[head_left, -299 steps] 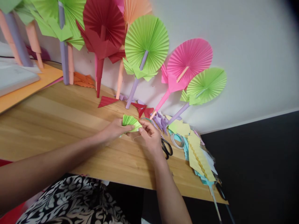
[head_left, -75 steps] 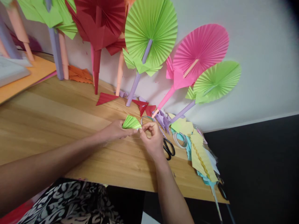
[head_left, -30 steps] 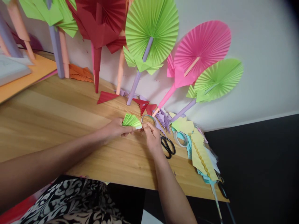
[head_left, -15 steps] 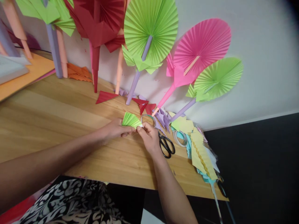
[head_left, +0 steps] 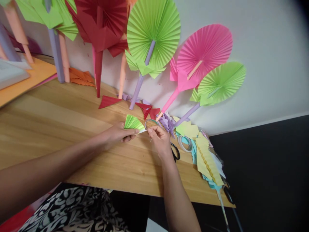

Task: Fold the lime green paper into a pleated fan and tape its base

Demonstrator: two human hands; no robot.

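Note:
My left hand (head_left: 120, 133) pinches a small pleated green paper fan (head_left: 132, 123) just above the wooden table (head_left: 60, 122), its narrow end pointing right. My right hand (head_left: 160, 139) is closed in a pinch at that narrow end, and a thin thread-like strand hangs below the fingers. A roll of clear tape (head_left: 150, 122) lies right behind my right hand. Black scissors (head_left: 174, 152) lie partly hidden under my right wrist.
Large pleated paper fans on stems lean against the white wall: green (head_left: 153, 32), pink (head_left: 204, 48), green (head_left: 220, 82), red (head_left: 106, 19). Red scraps (head_left: 109, 101), purple pleats (head_left: 166, 122), another tape roll (head_left: 183, 143) and yellow and teal papers (head_left: 206, 159) crowd the table's right end.
My right hand has shifted slightly right and up along the fan's tip, covering more of the scissors. My left hand keeps holding the fan in about the same place.

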